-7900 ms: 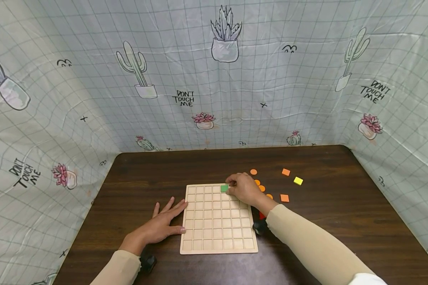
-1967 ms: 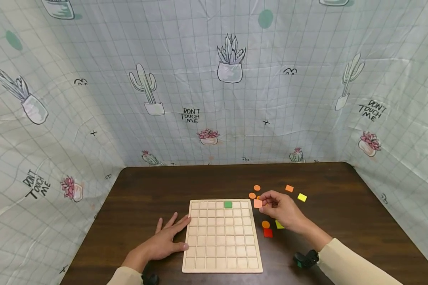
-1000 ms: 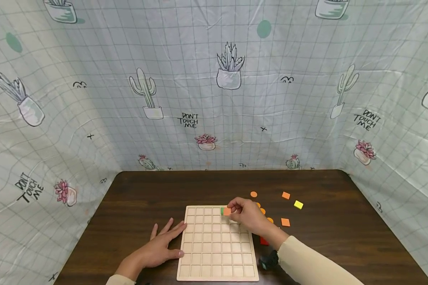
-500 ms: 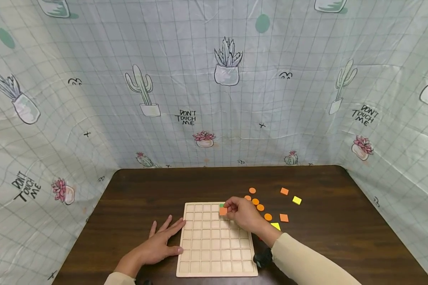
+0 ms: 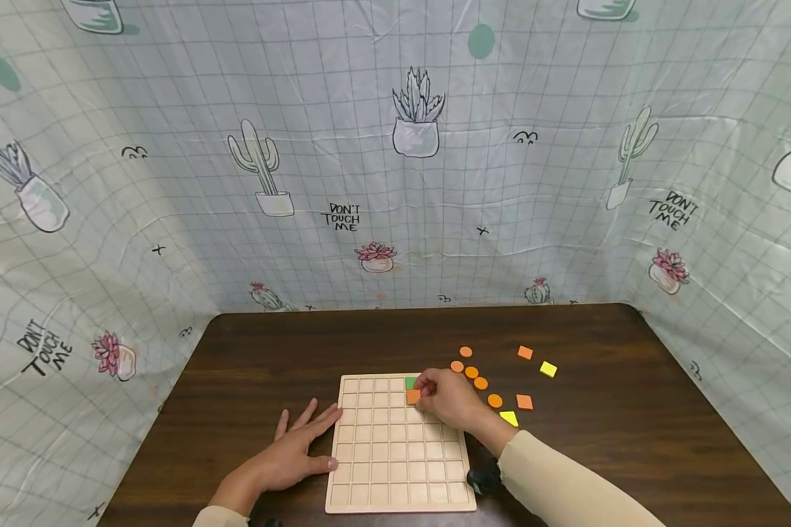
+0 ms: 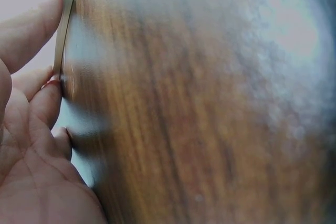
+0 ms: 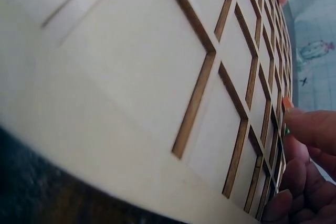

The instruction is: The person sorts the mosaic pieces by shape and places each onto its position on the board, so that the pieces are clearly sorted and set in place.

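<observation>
A light wooden grid board (image 5: 390, 443) lies flat on the dark table. In its far row sits a green square tile (image 5: 411, 383), partly covered by my right fingers. My right hand (image 5: 452, 399) pinches an orange square tile (image 5: 413, 397) at the cell just nearer than the green one. In the right wrist view, the orange tile (image 7: 286, 103) shows as a small edge by the thumb. My left hand (image 5: 290, 455) rests with spread fingers against the board's left side. The left wrist view shows its fingertips touching the board's edge (image 6: 67, 22).
Right of the board lie several orange discs (image 5: 480, 383). Farther right are orange square tiles (image 5: 524, 402) and yellow square tiles (image 5: 548, 369). A patterned curtain (image 5: 382, 161) surrounds the table's (image 5: 270, 351) back and sides.
My right hand took an orange tile from beside the board, brought it left over the green tile, then lowered it toward the nearer cell. The left hand stays at the board's edge.
</observation>
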`<action>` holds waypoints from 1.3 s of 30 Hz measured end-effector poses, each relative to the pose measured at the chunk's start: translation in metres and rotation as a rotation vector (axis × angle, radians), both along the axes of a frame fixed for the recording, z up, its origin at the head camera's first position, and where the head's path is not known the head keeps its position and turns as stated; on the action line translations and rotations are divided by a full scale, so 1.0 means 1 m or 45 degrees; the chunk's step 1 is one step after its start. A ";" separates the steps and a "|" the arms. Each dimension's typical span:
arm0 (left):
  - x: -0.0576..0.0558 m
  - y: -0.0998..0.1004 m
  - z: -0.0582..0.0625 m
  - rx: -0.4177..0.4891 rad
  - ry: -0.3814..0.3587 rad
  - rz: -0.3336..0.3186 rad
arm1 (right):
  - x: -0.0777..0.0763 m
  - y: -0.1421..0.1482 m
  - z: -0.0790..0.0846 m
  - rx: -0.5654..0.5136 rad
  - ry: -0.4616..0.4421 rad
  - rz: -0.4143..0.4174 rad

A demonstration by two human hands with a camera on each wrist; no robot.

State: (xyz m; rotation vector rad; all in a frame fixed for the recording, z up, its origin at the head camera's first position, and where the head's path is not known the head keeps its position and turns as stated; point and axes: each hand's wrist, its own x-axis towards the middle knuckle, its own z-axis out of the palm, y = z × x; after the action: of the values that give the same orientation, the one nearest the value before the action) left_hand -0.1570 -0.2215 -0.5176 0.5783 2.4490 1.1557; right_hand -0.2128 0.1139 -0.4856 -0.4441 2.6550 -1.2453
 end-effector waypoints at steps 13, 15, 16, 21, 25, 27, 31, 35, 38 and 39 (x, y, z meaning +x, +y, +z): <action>0.006 0.006 0.025 -0.001 0.025 0.005 | -0.003 -0.007 0.003 0.054 0.020 -0.014; 0.007 0.006 0.027 -0.008 0.030 0.007 | -0.003 -0.008 0.003 0.053 0.020 -0.016; 0.007 0.006 0.026 -0.020 0.037 0.008 | -0.004 -0.008 0.002 0.055 0.020 -0.014; 0.006 0.003 0.017 -0.010 0.055 0.011 | -0.003 -0.008 0.000 0.056 0.019 -0.021; 0.001 0.001 0.007 -0.036 0.031 0.017 | -0.002 -0.008 -0.001 0.066 0.018 -0.041; 0.000 0.001 0.005 -0.055 0.025 0.024 | -0.002 -0.008 -0.001 0.071 0.015 -0.047; 0.002 0.002 0.007 -0.031 0.035 0.016 | -0.001 -0.005 0.001 0.068 0.004 -0.045; 0.007 0.007 0.017 -0.040 0.038 0.010 | 0.000 0.000 0.006 0.027 -0.015 -0.066; 0.008 0.010 0.026 -0.055 0.009 0.009 | 0.000 0.007 0.009 -0.001 -0.021 -0.108; 0.008 0.011 0.028 -0.055 0.001 0.003 | 0.000 0.009 0.010 -0.003 -0.018 -0.124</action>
State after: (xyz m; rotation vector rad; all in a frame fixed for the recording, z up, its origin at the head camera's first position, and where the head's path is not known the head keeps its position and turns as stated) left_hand -0.1485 -0.2105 -0.4898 0.5637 2.4694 1.1007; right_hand -0.2126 0.1230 -0.4760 -0.3082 2.6928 -1.2734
